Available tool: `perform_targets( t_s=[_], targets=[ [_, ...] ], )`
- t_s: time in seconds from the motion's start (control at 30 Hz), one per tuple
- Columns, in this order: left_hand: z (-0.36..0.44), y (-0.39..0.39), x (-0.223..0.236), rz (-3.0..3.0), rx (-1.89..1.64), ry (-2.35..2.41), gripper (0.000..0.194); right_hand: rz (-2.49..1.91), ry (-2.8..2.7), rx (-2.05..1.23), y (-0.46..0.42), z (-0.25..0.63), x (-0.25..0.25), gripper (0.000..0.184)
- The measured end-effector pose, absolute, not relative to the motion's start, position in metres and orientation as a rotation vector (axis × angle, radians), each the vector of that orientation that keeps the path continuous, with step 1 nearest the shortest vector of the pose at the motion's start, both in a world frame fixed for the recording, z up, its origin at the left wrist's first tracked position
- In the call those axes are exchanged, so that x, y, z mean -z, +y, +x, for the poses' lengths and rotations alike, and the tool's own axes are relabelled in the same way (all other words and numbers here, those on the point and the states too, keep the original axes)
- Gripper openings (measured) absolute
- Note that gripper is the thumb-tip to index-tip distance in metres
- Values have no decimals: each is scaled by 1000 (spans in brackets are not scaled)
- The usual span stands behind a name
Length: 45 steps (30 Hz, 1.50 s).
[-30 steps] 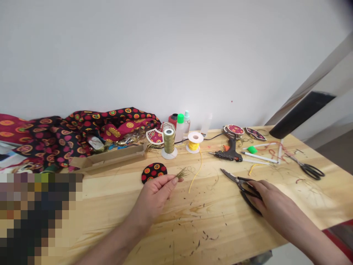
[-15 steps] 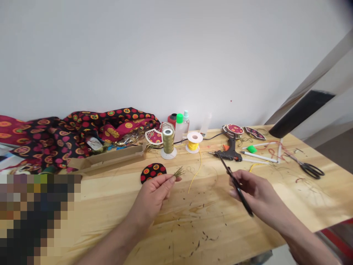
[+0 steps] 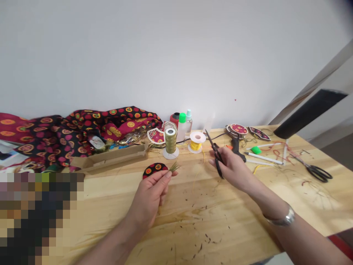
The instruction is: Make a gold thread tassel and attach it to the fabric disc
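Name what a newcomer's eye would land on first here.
Probably the cloth, black and red with bright round motifs, heaped along the wall at the left. Next, likely the black scissors in the right hand, right of center, and the olive threads pinched in the left hand. The bright green cap also pops, on a bottle behind the two spools.

A small bunch of olive-green threads [image 3: 174, 168], its loose ends fanned, was held above the worktop's [image 3: 110, 213] middle, while dark scissors [image 3: 216, 150] slanted in the air further right, tips toward the back edge.
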<state>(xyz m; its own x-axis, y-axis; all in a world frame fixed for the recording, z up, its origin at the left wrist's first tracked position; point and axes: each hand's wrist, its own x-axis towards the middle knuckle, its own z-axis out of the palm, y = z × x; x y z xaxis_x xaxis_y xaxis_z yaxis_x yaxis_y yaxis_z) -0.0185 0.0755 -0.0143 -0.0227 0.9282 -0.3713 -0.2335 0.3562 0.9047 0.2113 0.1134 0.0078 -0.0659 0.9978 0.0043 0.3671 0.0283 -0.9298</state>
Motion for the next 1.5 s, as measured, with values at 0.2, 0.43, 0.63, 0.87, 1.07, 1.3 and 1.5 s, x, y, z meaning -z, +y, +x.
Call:
perform_targets(
  t_s=[0.2,0.43,0.63,0.87,1.07,1.3,1.5],
  targets=[
    [-18,73,14,727,-1068,1242,38,-1177,-1481,-1296,99,185,-30,34],
    [-18,77,8,733,-1109,1223,38,-979,-1717,-1540,100,179,-22,61],
    [-20,77,9,707,-1114,1182,35,-1204,-1989,-1549,96,193,-29,37],
    [-21,78,10,726,-1161,1190,34,-1381,-2215,-1419,99,208,-34,25],
    [-19,77,13,740,-1154,1216,29,-1432,-2364,-1259,92,195,-32,26],
    [-16,74,12,816,-1116,1223,33,-1447,-2359,-938,83,180,-19,35],
    [-15,72,12,950,-1073,1248,31,-1406,-2310,-924,81,177,-14,36]
  ],
)
